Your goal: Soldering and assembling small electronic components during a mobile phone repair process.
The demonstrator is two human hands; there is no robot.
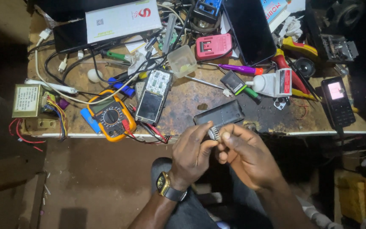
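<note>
**Two hands pinch a small shiny part by the table's edge**

The left hand [191,154] and the right hand [244,152] meet just off the front edge of the messy wooden tabletop [191,99]. Fingers of both hands are clamped on a small ribbed silver metal part [214,132]. A flat black plastic cover [219,115] lies just behind it. An orange round-dial meter [111,115] sits near the edge, to the left. Open room lies below the hands.

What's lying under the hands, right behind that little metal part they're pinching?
Both the left hand and right hand pinch a small ribbed metal part. Behind it a black phone cover lies on the workbench; its near edge is hidden.
</note>
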